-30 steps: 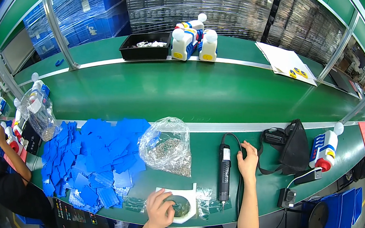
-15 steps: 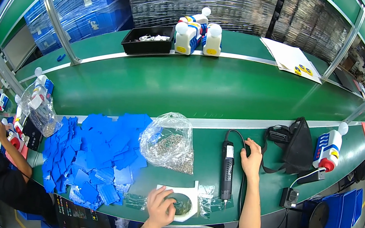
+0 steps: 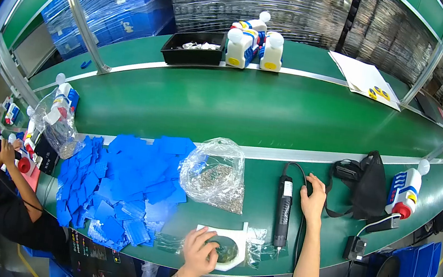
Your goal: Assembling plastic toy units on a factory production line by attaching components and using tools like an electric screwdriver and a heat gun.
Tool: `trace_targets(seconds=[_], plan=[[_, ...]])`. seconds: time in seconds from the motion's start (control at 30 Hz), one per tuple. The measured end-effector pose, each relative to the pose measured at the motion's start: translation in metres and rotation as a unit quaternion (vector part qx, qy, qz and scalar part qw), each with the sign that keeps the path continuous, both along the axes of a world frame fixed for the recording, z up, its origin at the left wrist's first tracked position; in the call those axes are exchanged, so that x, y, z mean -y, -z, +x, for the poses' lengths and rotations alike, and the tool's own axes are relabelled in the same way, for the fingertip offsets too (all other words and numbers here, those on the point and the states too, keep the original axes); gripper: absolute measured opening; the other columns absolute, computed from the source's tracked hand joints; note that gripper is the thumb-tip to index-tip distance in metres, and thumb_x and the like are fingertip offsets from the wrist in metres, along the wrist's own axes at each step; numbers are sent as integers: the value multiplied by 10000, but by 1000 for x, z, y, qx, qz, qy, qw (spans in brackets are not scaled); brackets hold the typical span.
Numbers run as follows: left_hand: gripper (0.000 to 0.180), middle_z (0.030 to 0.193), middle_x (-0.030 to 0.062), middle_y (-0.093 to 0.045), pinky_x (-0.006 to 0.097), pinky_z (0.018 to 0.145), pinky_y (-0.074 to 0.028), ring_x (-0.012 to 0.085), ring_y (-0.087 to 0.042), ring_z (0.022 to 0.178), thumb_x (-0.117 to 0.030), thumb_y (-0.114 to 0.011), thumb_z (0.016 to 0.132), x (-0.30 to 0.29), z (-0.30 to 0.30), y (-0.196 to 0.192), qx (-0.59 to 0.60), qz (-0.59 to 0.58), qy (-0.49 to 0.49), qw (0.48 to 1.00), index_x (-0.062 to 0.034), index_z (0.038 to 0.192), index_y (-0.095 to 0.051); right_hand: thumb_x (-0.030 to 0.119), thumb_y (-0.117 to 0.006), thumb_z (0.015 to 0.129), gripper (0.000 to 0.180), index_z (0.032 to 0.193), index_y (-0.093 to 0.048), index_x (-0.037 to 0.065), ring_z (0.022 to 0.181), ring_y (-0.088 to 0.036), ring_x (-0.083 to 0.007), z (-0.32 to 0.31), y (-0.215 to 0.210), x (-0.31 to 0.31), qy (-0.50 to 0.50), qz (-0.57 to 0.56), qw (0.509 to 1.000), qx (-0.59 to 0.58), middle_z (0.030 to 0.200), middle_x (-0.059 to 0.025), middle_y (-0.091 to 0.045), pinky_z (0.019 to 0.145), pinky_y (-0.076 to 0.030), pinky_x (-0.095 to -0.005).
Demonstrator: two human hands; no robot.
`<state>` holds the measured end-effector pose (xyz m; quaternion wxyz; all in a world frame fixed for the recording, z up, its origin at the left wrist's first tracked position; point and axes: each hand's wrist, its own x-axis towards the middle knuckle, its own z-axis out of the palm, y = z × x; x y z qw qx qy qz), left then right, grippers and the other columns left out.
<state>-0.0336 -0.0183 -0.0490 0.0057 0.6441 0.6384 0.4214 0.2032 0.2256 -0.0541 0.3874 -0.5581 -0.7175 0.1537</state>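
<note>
Screws in clear bag (image 3: 213, 174)

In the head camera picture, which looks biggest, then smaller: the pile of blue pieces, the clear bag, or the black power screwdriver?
1. pile of blue pieces
2. clear bag
3. black power screwdriver

Your left hand (image 3: 199, 251) rests on the round part (image 3: 226, 248), which sits on the tray (image 3: 241, 237) at the bench's near edge. Your right hand (image 3: 314, 194) lies just right of the electric screwdriver (image 3: 283, 207). The bag of screws (image 3: 214, 171) lies behind the tray; the stack of sheets (image 3: 125, 181) lies left of the bag.
</note>
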Motion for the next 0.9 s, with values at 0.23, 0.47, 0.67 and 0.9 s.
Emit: trace_targets(seconds=[0.23, 0.47, 0.67, 0.9], plan=[[128, 1104, 65, -583, 483, 932, -384, 282, -510, 1119, -60, -604, 656, 7, 3, 9, 31, -4, 6, 999, -91, 779, -598, 3, -548, 711, 345, 1051, -602, 15, 1080, -523, -313, 6, 4, 3, 0, 17, 999, 33, 1151, -143, -589, 950, -400, -383], [99, 1163, 88, -532, 495, 976, -334, 285, -441, 1203, -57, -562, 719, 10, 8, 16, 68, 12, 10, 998, -63, 818, -556, -6, -535, 771, 326, 1095, -556, -31, 1117, -494, -330, 31, 38, -14, -21, 26, 998, 46, 1205, -177, -544, 965, -370, -385], [103, 1152, 91, -539, 487, 970, -343, 282, -452, 1195, -42, -577, 717, 11, 8, 13, 70, 5, 10, 997, -60, 816, -554, -6, -529, 772, 328, 1098, -553, -33, 1130, -489, -329, 23, 39, -16, -37, 16, 999, 32, 1212, -178, -539, 973, -364, -385], [110, 1142, 85, -558, 482, 958, -365, 281, -479, 1173, -37, -589, 712, 6, 8, 13, 69, 9, 7, 998, -65, 816, -568, -15, -535, 764, 336, 1098, -554, -30, 1131, -491, -327, 26, 36, -17, -23, 11, 999, 36, 1211, -179, -541, 978, -362, -383]])
